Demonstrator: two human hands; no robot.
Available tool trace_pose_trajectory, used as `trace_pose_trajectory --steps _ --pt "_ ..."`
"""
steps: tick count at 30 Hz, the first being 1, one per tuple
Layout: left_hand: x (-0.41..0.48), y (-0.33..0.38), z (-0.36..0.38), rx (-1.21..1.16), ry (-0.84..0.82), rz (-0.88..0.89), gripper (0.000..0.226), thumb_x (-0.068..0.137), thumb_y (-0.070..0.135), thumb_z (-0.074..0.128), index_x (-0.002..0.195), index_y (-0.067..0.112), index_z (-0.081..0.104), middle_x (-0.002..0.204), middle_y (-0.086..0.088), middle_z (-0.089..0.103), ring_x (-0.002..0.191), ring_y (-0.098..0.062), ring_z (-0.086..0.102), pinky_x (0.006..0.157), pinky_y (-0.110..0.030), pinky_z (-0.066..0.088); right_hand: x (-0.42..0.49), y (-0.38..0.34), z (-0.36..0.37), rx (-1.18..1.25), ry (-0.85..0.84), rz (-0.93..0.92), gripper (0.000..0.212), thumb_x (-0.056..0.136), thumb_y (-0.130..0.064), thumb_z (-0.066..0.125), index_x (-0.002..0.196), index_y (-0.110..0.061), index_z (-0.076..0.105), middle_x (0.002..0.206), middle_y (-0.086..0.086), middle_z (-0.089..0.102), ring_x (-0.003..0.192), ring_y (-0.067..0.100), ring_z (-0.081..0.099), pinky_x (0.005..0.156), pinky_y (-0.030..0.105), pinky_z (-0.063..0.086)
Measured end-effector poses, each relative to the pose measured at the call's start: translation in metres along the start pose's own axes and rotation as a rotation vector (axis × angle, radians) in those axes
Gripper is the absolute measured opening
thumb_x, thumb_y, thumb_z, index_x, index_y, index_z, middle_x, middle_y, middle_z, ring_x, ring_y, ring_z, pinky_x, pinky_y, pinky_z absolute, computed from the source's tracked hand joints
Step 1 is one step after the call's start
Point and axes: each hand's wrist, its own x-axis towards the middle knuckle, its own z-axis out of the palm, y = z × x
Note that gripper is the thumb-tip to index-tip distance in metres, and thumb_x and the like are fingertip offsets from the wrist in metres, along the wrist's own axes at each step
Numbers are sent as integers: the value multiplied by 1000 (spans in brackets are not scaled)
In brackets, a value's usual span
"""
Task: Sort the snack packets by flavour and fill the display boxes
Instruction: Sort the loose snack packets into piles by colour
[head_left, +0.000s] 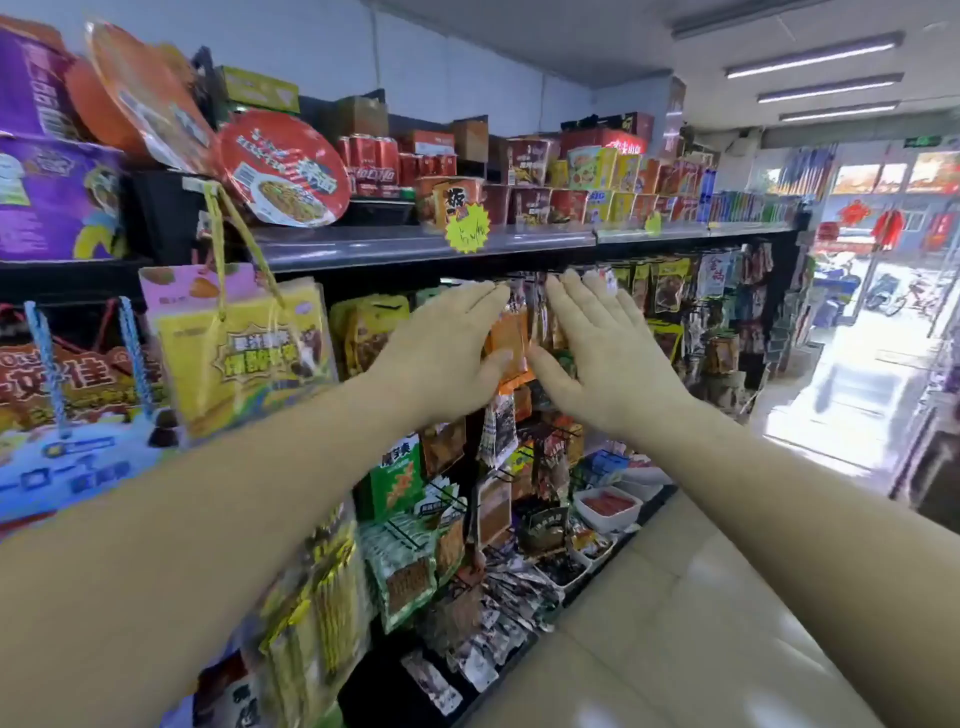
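The hanging snack packet (508, 340) hangs just under the shelf board (415, 241). The left hand (447, 348) lies flat at the packet's left side, thumb against it. The right hand (602, 348) is just right of it, fingers straight.

Above the packet, cup noodles (530, 200) stand on the board, and a price tag (467, 228) sits on the board's front edge. Up and left of the packet a noodle bowl (283, 169) leans, with cola cans (371, 161) between it and the cups.

Well left of the packet a gift bag (234, 343) hangs by its handles. Below the packet hang more packets (496, 431). Lower right of it is a tray (608, 506), and far right the doorway (857, 338).
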Motion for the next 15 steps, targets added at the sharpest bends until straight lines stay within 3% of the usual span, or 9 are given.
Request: trace_pose_trajectory --steps 4,7,10,15 --pt "-1 35 82 -137 -94 -37 70 105 41 51 164 17 22 170 0 24 157 -18 20 127 -33 21 -32 55 39 13 -67 42 72 103 -54 38 162 -13 30 166 11 33 156 30 27 127 50 20" --pt "-6 58 155 -223 -216 -84 69 103 41 53 163 20 26 169 2 26 156 -18 23 125 -38 30 -64 99 92 110 -117 107 67 99 -46 50 155 -10 43 152 11 53 141 30 48 113 45 43" --pt "-8 69 227 -287 -347 -130 64 101 39 56 159 23 36 162 4 41 148 -18 40 115 -41 44 -91 138 148 159 -219 173 61 100 -41 57 153 -12 47 148 6 57 136 26 52 107 40 47" --pt "10 83 341 -336 -501 -185 61 100 39 57 156 24 42 155 3 49 139 -21 51 107 -41 50 -109 212 242 161 -382 252 62 99 -51 43 150 -17 51 143 6 61 132 27 57 102 40 50"
